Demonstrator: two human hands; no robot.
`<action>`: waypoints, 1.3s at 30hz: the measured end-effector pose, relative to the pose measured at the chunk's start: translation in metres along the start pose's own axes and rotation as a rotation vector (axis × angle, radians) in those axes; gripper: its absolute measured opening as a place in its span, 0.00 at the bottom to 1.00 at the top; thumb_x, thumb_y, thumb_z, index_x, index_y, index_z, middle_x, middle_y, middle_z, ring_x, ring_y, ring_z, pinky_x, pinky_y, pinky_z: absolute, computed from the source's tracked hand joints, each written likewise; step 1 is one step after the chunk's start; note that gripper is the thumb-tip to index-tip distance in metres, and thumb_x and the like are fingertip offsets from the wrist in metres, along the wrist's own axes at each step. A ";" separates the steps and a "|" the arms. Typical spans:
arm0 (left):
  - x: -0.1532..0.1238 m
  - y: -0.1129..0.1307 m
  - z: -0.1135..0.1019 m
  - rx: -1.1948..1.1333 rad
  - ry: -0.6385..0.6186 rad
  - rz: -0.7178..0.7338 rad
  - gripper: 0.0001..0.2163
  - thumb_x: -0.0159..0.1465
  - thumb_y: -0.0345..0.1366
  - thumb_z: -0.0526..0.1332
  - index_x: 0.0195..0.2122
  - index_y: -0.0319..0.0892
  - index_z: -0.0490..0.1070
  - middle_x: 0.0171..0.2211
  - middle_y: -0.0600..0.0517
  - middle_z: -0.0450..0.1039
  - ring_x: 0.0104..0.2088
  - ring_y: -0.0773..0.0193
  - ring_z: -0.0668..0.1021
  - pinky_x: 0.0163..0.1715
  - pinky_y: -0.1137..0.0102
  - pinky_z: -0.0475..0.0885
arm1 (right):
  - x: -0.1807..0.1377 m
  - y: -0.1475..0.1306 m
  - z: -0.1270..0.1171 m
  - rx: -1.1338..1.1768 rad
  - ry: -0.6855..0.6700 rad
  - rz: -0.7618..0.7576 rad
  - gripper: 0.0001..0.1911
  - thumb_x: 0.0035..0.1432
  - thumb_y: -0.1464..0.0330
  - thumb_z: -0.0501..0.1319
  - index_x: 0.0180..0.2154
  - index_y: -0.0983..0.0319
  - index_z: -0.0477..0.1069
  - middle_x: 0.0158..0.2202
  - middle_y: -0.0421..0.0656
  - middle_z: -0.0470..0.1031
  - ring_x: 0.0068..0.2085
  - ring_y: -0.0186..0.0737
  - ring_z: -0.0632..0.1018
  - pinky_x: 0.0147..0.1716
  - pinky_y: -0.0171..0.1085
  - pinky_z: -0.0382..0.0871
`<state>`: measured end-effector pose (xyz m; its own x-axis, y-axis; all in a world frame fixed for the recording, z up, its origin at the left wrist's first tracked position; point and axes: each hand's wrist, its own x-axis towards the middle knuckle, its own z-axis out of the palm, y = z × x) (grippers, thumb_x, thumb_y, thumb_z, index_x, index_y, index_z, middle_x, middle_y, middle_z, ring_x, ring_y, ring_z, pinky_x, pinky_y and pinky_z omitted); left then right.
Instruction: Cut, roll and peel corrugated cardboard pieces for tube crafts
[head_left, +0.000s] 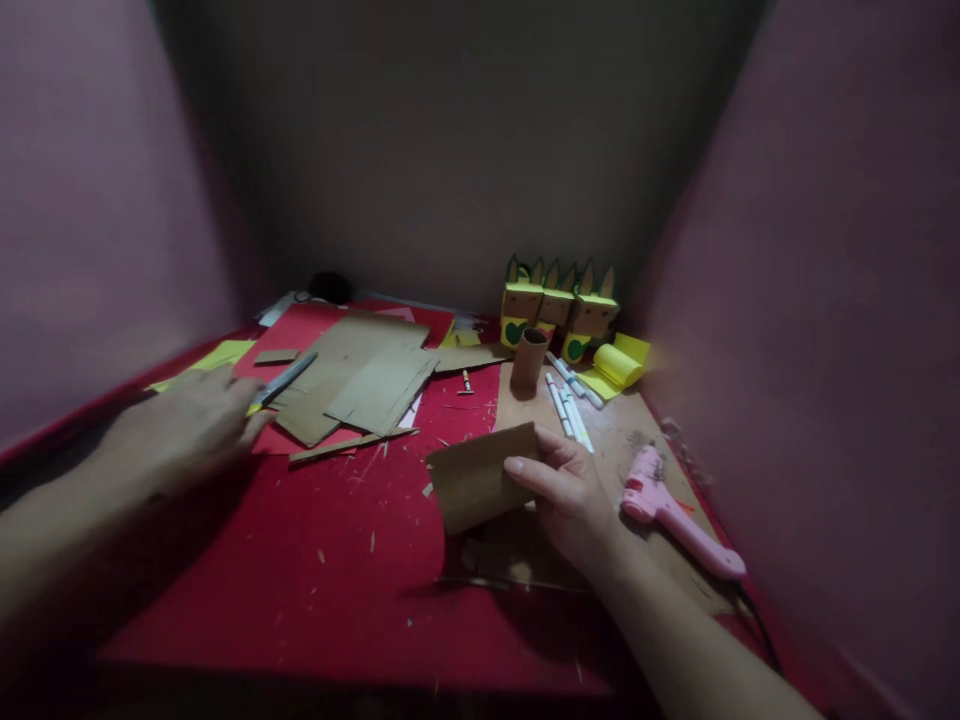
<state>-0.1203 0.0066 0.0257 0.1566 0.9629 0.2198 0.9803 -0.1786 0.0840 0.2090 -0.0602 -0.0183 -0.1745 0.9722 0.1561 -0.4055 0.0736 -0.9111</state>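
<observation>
My left hand point(191, 420), on the left, has its thumb and fingers closed around the yellow end of a slim grey box cutter point(291, 378). The cutter points away over the cardboard sheets point(379, 385). My right hand point(574, 490) pinches a rectangular piece of cardboard point(480, 480) at its right edge, thumb on top. This piece is held tilted above the red table point(337, 580), partly over another cardboard piece point(517, 560) in shadow.
A pink glue gun point(679, 515) lies right, its cord trailing. Beyond are white markers point(568, 410), a cardboard tube point(529, 360), yellow paper point(619, 367) and cardboard figures point(559, 308) with pointed ears. A cardboard strip point(349, 446) and scraps lie left. Walls enclose the table.
</observation>
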 end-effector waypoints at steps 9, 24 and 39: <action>-0.027 0.111 0.027 -1.161 -0.872 -0.187 0.25 0.59 0.59 0.57 0.30 0.38 0.73 0.24 0.45 0.77 0.14 0.67 0.70 0.09 0.75 0.56 | -0.007 -0.006 -0.001 -0.078 -0.057 -0.164 0.03 0.51 0.65 0.70 0.32 0.53 0.80 0.32 0.41 0.80 0.37 0.45 0.78 0.42 0.46 0.71; 0.000 0.125 0.036 -1.516 -0.424 -0.185 0.16 0.49 0.39 0.72 0.37 0.39 0.75 0.27 0.51 0.75 0.22 0.69 0.72 0.20 0.75 0.64 | -0.006 -0.001 -0.001 -0.082 0.004 -0.098 0.06 0.58 0.66 0.65 0.38 0.56 0.80 0.34 0.40 0.79 0.37 0.39 0.76 0.40 0.39 0.68; -0.007 0.127 0.044 -0.582 0.569 0.787 0.10 0.65 0.27 0.58 0.44 0.42 0.75 0.36 0.50 0.74 0.32 0.68 0.77 0.30 0.76 0.72 | 0.004 -0.008 0.014 -0.256 0.189 0.087 0.06 0.48 0.69 0.62 0.28 0.62 0.77 0.23 0.37 0.74 0.27 0.34 0.71 0.32 0.34 0.66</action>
<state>0.0080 -0.0139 -0.0077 0.4821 0.3360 0.8091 0.4057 -0.9042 0.1337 0.1991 -0.0599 -0.0049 -0.0196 0.9996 0.0217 -0.1531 0.0185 -0.9880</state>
